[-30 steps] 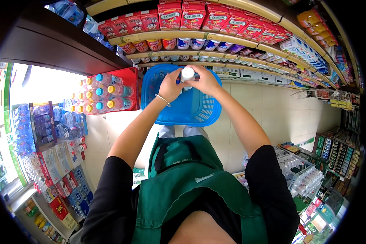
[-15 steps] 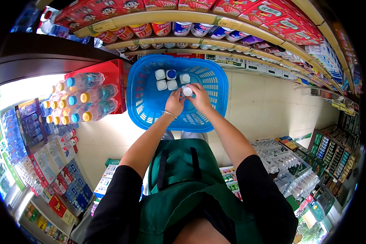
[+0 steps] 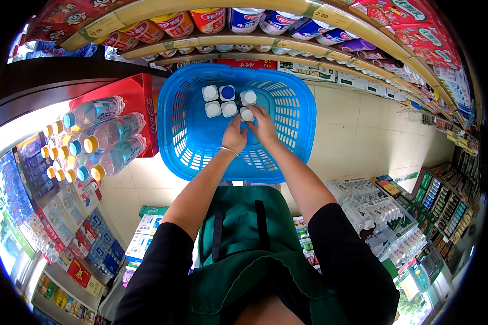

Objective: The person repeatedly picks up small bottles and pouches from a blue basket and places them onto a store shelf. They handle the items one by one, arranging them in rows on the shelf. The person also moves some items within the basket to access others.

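Note:
A blue plastic basket [image 3: 303, 141] holds several white-capped bottles [image 3: 213, 109], standing upright in two rows toward its far side. One bottle in the far row has a blue cap [image 3: 228, 92]. My right hand [image 3: 263, 129] has its fingers closed round a white-capped bottle [image 3: 246, 114], which stands just nearer than another white-capped bottle [image 3: 248, 97]. From the left side, my left hand [image 3: 235, 136] also closes on that bottle with its fingertips. The bottle's lower body is hidden by my hands and the cap.
Large drink bottles [image 3: 111, 134] with yellow and blue caps stand on the left by a red box [image 3: 151, 124]. Beyond the basket run shelves [image 3: 211, 42] with instant noodle cups [image 3: 207, 20]. Packed bottles in plastic wrap [image 3: 382, 211] lie at right. Pale floor tiles [image 3: 352, 130] surround the basket.
My hands have lowered the held bottle into line with the right-hand white-capped bottle, closer to the others. The view has moved nearer the basket and shelves.

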Available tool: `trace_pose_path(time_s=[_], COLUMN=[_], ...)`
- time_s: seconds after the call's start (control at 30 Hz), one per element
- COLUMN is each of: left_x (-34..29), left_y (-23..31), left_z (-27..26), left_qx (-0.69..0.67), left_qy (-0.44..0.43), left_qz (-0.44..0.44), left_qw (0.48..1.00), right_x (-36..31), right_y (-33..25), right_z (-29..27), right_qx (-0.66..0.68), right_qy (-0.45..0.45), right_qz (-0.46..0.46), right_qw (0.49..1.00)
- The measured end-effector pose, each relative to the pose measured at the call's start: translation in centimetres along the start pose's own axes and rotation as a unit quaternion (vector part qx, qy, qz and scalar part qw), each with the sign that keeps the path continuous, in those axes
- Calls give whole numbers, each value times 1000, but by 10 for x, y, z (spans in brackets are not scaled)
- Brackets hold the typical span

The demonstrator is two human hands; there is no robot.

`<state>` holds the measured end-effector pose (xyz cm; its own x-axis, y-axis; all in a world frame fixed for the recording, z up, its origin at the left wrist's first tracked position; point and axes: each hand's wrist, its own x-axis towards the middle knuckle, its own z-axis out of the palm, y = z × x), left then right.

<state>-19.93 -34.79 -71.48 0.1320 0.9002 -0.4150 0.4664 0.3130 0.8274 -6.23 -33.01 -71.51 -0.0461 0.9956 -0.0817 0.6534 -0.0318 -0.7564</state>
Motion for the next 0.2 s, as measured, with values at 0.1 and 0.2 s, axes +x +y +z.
trace_pose_path(time_s=[0.1,0.2], left_x=[2,-2], left_y=[2,22], left_z=[-3,-14], left_qx=[40,59], left_qy=[-15,-35], left_qz=[14,-2], left_qw=[999,998], right_x=[1,2], right_y=[0,-8], right_z=[-4,-12], right_qx=[-15,-28], right_qy=[-32,-59], right_qz=[15,39], right_qw=[999,997])
